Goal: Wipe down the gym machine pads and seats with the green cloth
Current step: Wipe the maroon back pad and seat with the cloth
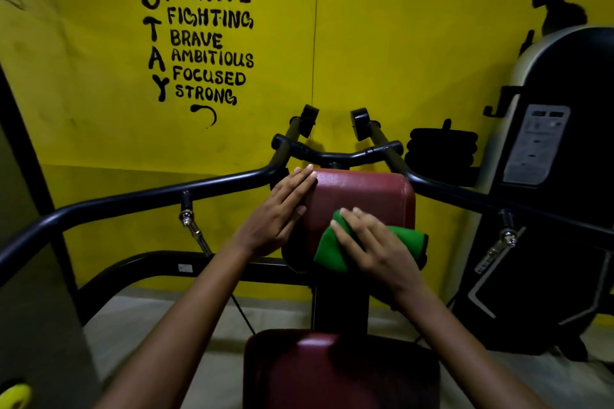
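- Folded green cloth (335, 247) pressed against the lower front of the upright dark-red vinyl chest pad (365, 196), beneath the right hand (372, 246).
- Right fingers (349, 221) extended and slightly spread, lying flat across the cloth's upper left part, tips pointing up and to the left; cloth showing below and left of the fingers and again past the hand on the right, where a dark-edged end (417, 244) reaches the pad's right border.
- Left hand (279, 212) laid flat on the pad's left edge, fingers (300, 176) straight and close together, tips at the upper left corner; no contact with the cloth, which lies just to the right.
- Dark-red padded seat (332, 368) low in the view, below the pad, between the two forearms.
- Black tubular machine arms (159, 192) spreading left and right behind the pad, with two black handle ends (309, 119) above.
- Yellow painted wall (83, 76) lettered in black: "RULES" legible at the top, preceding word partly cut off; below, "STAY" written downward beside "POSITIVE", "FIGHTING", "BRAVE", "AMBITIOUS", "FOCUSED", "STRONG".
- Black painted silhouette of a figure (555, 0) at upper right.
- Grey label plate (535, 143) on the dark machine housing at right; text too small to read.
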A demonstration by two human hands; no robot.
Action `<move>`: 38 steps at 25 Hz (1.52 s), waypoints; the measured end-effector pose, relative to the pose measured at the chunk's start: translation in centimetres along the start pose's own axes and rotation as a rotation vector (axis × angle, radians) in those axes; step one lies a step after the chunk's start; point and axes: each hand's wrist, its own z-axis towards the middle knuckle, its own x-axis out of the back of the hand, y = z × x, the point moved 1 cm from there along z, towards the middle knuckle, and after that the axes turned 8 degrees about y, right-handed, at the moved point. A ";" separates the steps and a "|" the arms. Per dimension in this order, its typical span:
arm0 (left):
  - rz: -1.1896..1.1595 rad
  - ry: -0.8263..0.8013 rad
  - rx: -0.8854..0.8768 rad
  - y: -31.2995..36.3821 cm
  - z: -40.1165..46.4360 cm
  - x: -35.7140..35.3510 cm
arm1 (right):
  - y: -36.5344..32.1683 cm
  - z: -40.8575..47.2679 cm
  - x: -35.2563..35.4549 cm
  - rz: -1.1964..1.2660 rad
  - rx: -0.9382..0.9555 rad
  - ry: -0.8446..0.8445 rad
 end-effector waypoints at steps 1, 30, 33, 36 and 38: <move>-0.008 0.006 -0.001 0.0 -0.1 -0.1 | 0.7 1.5 0.0 -0.023 -0.058 0.003; -0.097 0.011 0.046 -0.9 3.2 1.5 | -1.8 0.1 -1.0 -0.028 0.048 0.065; -0.092 0.068 0.112 0.3 1.2 0.5 | -0.8 -0.2 -0.5 0.015 0.108 0.016; -0.088 0.156 0.211 2.0 -4.1 -1.3 | 0.1 2.3 -0.2 -0.014 -0.054 0.025; -0.068 0.173 0.336 3.0 -9.1 -3.4 | 0.0 3.8 -0.3 -0.024 -0.130 0.019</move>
